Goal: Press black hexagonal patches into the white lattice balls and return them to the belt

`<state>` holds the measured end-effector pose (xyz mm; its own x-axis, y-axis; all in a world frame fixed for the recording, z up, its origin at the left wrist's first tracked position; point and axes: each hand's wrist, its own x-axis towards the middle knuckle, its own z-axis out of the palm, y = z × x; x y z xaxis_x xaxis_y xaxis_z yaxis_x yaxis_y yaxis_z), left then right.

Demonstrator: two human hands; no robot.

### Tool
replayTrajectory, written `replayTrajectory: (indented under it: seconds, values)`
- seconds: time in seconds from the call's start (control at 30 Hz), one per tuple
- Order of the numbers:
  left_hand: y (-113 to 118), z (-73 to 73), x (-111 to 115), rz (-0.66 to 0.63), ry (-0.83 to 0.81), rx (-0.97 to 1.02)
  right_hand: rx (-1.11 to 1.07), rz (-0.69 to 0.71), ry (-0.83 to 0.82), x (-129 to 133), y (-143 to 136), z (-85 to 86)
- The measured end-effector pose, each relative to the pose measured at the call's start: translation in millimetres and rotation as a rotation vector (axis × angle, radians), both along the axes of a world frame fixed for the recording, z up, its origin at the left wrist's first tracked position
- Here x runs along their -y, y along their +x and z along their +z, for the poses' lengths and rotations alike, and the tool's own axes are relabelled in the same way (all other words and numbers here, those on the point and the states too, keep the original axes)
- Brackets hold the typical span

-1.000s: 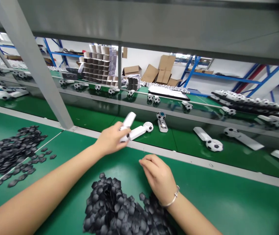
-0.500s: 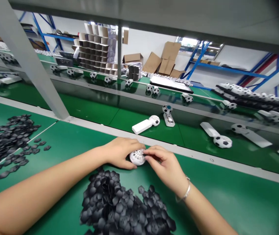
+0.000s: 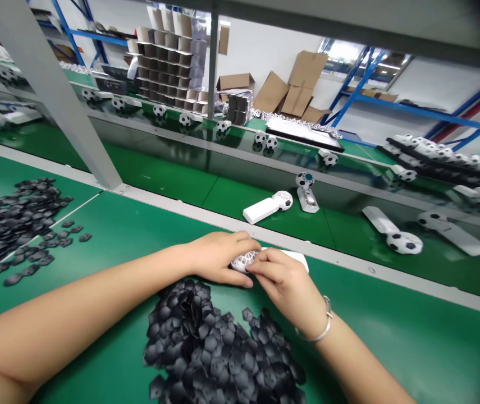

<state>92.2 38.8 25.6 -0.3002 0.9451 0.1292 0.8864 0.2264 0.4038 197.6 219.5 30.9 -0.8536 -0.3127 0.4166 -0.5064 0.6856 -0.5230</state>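
My left hand is wrapped round a white soccer-ball-shaped piece with a web-like surface pattern, holding it down on the green table. A white handle shows behind my right hand and seems to belong to this piece. The thumb and fingers of my right hand are pinched together against the right side of the ball; what they hold, if anything, is hidden. Just below both hands lies a heap of black five-sided pieces.
Another heap of black pieces spreads at the left. Beyond the pale table rail, several white handles with soccer-ball heads, such as this one, lie on a green belt. A slanted metal post stands at left. Stacked cartons are further back.
The ball has turned, and its white handle now shows at the right behind my right hand. My right fingers have moved over the ball's side. The camera view has tilted slightly down.
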Motion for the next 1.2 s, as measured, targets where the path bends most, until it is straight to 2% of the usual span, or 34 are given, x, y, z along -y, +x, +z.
replayTrajectory:
  seconds: [0.13, 0.3, 0.4, 0.47, 0.57, 0.63, 0.73, 0.83, 0.97, 1.07, 1.2]
  values:
    - [0.4, -1.4, -2.0, 0.019, 0.014, 0.009, 0.056, -0.145, 0.119, 1.6, 6.0, 9.5]
    - [-3.9, 1.1, -1.3, 0.04, -0.03, -0.018, 0.36, 0.026, 0.335, 8.7, 19.7, 22.8]
    - [2.7, 5.5, -2.7, 0.158, -0.127, -0.138, 0.402, 0.034, 0.543, 22.4, 28.4, 19.8]
    - [13.4, 9.1, -5.0, 0.294, -0.199, -0.226, 0.383, 0.009, 0.682, 34.6, 33.4, 14.8]
    - [31.0, 17.1, -6.5, 0.442, -0.307, -0.276, 0.303, -0.036, 0.779, 53.2, 40.4, 7.1]
    - [37.2, 24.7, -3.5, 0.415, -0.405, -0.242, 0.255, -0.073, 0.8, 61.6, 44.2, 4.3]
    - [35.2, 36.7, 6.3, 0.293, -0.522, -0.149, 0.245, -0.118, 0.806, 61.9, 46.2, 7.4]
    - [28.9, 44.4, 14.5, 0.208, -0.514, -0.1, 0.308, -0.136, 0.71, 47.1, 42.0, 17.9]
    - [28.0, 44.0, 13.8, 0.24, -0.525, -0.086, 0.313, -0.115, 0.251, 22.2, 29.3, 28.5]
    - [25.9, 37.9, 9.9, 0.232, -0.423, -0.07, 0.333, -0.097, -0.035, 13.0, 19.7, 26.1]
    - [14.1, 29.3, 8.0, 0.094, -0.29, -0.033, 0.44, -0.023, -0.182, 14.1, 13.6, 15.7]
